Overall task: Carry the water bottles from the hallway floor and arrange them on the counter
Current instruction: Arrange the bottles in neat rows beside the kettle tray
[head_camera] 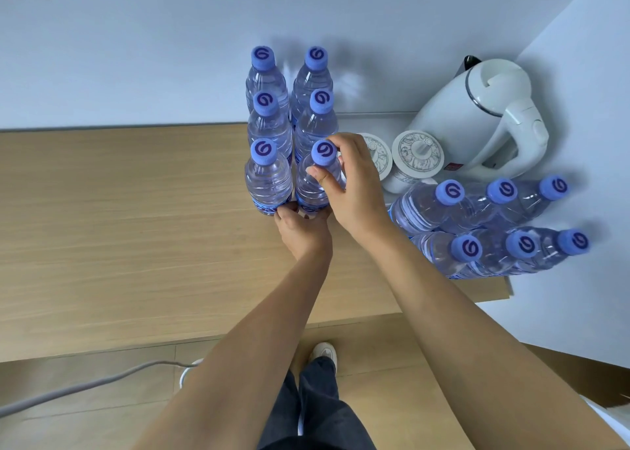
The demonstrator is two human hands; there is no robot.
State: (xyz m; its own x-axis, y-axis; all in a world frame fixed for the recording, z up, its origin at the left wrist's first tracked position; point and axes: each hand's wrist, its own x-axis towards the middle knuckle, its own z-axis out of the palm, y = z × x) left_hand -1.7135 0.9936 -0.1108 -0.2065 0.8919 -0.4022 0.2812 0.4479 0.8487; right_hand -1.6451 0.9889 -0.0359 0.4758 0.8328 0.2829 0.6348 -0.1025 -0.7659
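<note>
The right hand (pixel 347 183) pinches the neck of the near bottle (pixel 317 176); the left hand (pixel 301 224) grips its base. It stands upright on the wooden counter (pixel 119 228), in a double row against a pale wall (pixel 136 40), with a kettle (pixel 477 118) to the right.

bottles (pixel 269 176): clear glossy plastic (ribbed) | counter (pixel 119 228): matt wood | kettle (pixel 477 115): glossy plastic

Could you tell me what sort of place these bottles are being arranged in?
Probably a hotel room or small kitchenette: a wooden counter against a plain wall carries a white electric kettle, two lidded cups and rows of water bottles, like a guest refreshment corner.
</note>
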